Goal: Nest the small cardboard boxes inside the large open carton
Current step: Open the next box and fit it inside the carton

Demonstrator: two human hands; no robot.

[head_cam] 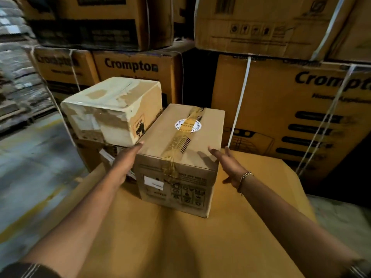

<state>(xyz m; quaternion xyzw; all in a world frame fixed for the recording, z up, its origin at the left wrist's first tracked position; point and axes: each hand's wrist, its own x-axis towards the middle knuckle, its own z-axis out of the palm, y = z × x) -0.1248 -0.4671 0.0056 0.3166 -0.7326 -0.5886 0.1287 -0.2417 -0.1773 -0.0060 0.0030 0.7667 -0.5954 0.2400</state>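
A small brown box (180,157) with yellow tape and a round white sticker stands on a wide flat cardboard surface (180,237) in front of me. My left hand (125,161) lies flat against its left side, fingers straight. My right hand (228,165) is at its right top edge, fingers spread, just touching or slightly off the box. A second small box (112,109), wrapped in pale torn tape, sits to the left and behind, on top of another carton (94,155). No open carton interior is visible.
Large strapped Crompton cartons (291,109) are stacked in a wall right behind the small boxes. Bare concrete floor (30,167) lies to the left, with stacked goods (18,77) further back on the left.
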